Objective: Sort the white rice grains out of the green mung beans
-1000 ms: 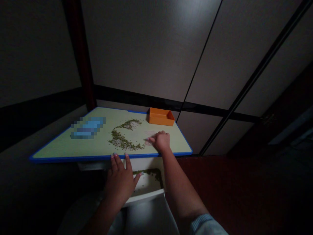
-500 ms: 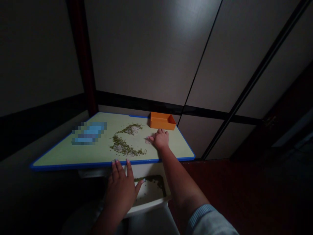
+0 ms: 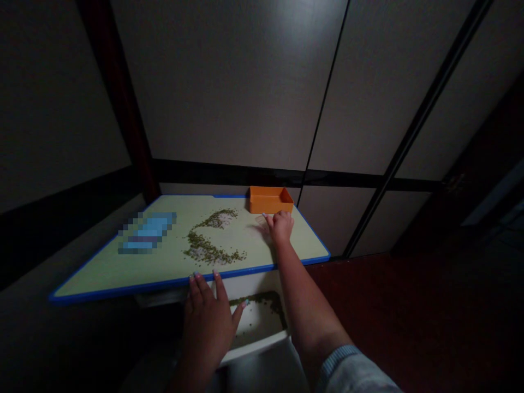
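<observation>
My right hand (image 3: 281,226) is over the right part of the pale green tabletop (image 3: 135,270), just in front of an orange box (image 3: 266,205). Its fingers are curled together, and whatever they may hold is hidden. A faint pinkish patch (image 3: 262,225) lies beside the thumb; I cannot make out what it is. To the left are two heaps of small green beans mixed with whitish grains, a far heap (image 3: 219,219) and a near heap (image 3: 208,251). My left hand (image 3: 210,316) rests open with spread fingertips at the table's blue front edge.
Below the front edge, a white drawer or bin (image 3: 256,325) stands partly pulled out, with green beans along its inner side. A blurred blue object (image 3: 149,233) lies at the tabletop's left. Dark cabinet panels (image 3: 229,98) rise behind the table.
My right hand has shifted slightly right and away from me, closer to the orange box. My left hand stays at the table edge. The view has tilted slightly.
</observation>
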Demonstrator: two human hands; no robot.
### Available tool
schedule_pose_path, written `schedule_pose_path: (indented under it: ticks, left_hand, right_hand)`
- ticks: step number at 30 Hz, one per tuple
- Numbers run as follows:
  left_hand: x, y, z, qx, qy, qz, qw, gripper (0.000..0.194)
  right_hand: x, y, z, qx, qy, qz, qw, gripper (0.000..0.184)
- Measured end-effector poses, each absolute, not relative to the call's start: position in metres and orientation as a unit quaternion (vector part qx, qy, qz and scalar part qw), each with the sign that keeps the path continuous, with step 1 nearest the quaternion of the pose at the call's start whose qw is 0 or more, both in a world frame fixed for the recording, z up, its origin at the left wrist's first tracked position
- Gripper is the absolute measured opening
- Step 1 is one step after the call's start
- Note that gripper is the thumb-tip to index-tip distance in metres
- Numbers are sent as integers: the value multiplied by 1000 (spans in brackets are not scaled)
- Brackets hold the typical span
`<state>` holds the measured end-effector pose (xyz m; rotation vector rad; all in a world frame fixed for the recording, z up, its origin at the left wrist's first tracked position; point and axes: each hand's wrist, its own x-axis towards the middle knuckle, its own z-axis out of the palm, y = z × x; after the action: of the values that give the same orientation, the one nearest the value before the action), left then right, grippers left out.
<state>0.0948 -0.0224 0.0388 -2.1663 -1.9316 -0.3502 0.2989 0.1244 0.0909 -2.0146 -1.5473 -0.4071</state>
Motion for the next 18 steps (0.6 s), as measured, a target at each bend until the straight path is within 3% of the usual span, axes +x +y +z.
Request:
schedule_pose_path:
  ticks: [10, 18]
  left_hand:
    - [92, -23, 38, -742, -644, -134, 127, 77]
    - [89, -24, 38, -752, -629, -136, 139, 73]
  right_hand:
    - [290, 114, 98, -637, -744, -122, 159, 49]
    - [274, 128, 94, -637, -737, -154, 166, 52]
